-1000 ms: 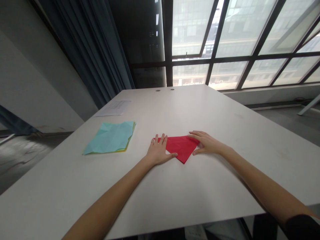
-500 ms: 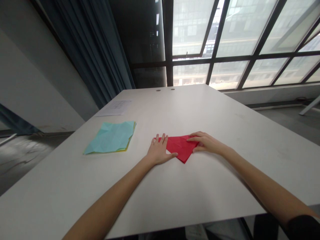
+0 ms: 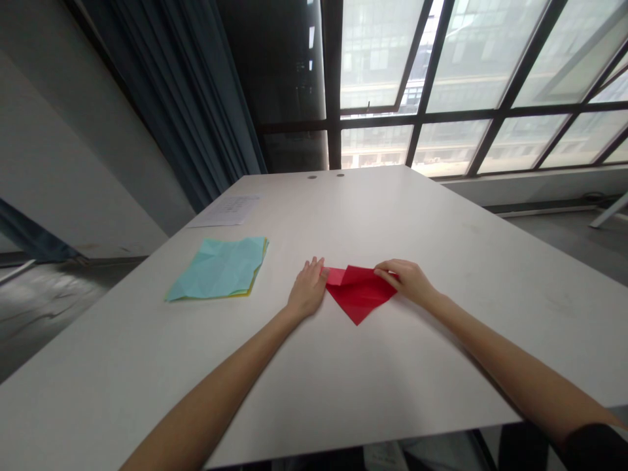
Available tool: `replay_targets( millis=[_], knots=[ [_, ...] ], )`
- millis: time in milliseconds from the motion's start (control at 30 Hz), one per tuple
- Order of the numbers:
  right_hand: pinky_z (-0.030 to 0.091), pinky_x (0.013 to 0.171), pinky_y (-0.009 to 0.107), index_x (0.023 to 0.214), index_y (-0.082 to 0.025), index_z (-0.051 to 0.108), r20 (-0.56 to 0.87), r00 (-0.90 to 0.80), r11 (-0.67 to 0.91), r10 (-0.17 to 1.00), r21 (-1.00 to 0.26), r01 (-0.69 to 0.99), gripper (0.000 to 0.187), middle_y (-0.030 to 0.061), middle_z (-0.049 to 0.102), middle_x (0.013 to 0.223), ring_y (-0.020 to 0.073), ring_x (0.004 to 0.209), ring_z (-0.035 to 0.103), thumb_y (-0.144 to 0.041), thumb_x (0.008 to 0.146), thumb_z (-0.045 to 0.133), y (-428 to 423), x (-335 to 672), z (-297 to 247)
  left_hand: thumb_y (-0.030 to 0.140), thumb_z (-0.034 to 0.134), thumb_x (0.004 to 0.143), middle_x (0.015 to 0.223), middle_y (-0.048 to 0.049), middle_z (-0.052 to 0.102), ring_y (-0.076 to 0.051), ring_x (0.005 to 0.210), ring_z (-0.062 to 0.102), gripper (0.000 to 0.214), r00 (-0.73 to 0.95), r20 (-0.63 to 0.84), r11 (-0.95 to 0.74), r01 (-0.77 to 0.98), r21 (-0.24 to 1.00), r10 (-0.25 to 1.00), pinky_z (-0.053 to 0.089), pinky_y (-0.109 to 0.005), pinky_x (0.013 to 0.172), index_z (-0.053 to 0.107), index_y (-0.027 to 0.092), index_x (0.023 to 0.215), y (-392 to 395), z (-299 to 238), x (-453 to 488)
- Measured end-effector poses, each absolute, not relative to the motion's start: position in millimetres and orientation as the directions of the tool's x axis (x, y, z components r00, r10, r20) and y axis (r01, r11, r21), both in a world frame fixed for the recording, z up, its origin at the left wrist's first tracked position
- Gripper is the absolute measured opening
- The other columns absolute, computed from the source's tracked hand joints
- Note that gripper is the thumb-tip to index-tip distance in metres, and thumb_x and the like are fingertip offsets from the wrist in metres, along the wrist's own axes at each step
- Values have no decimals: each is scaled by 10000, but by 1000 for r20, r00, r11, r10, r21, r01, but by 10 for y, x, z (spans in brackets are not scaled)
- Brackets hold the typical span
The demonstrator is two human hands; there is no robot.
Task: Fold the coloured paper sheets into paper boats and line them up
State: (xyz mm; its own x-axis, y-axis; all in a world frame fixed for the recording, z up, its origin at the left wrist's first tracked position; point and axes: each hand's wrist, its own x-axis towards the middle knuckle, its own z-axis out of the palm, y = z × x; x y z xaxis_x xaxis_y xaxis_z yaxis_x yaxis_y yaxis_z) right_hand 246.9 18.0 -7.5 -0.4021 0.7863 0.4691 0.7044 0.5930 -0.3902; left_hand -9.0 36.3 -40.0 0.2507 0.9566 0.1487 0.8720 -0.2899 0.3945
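While the left hand (image 3: 307,289) lies at the left corner of the folded red paper (image 3: 357,306), whether gripping or only pressing I cannot tell, the paper extends to that hand's right, on the near half of the tabletop (image 3: 314,379). Its long axis runs roughly along the tabletop's near edge, one point facing it. The right hand (image 3: 408,281) pinches the right corner; neither hand is nearer.

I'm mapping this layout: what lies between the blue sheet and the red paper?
In the head view, bare white tabletop beside the blue sheet, then the left hand touching the red paper.
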Motion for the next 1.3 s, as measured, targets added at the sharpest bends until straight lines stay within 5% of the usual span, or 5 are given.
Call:
replay_targets(
  millis=[200,400,633,800,1300],
  knots=[
    [472,632,297,793,-177,644,393,221,216,893,-803,555,360,36,665,721,184,695,592,-492,785,470,351,2610,-121,580,229,855,1456,-163,178,-261,1337,172,701,240,234,-323,834,447,942,244,-428,1053,190,124,1386,345,-395,-99],
    [445,454,255,1056,-158,533,117,298,56,947,-977,206,413,21,626,651,155,532,572,-421,737,521,475,2701,-270,677,344,761,1464,-182,132,-317,1334,152,846,292,190,-344,863,371,937,237,-472,1041,179,130,1385,313,-365,-96],
    [428,866,458,1031,-213,624,476,-22,312,879,-538,783,305,124,503,1212,259,1027,529,-322,779,490,473,2775,-358,642,454,729,1433,-176,235,-340,1323,177,733,359,163,-391,881,267,919,235,-485,1035,392,169,1286,327,-375,-106],
    [284,964,560,1022,-246,651,349,-340,424,873,-200,883,285,70,532,1240,297,1201,380,-325,827,460,429,2792,-320,570,482,751,1366,-143,361,-322,1283,268,607,369,222,-414,886,211,903,259,-496,1015,460,201,1233,381,-334,-220],
    [373,889,360,993,-230,655,291,-538,598,791,-177,782,300,61,662,941,210,953,545,-339,872,403,377,2724,-176,465,484,773,1113,-77,571,-252,1079,471,351,240,359,-317,932,173,902,372,-401,918,654,228,969,538,-330,-402]
  ],
)
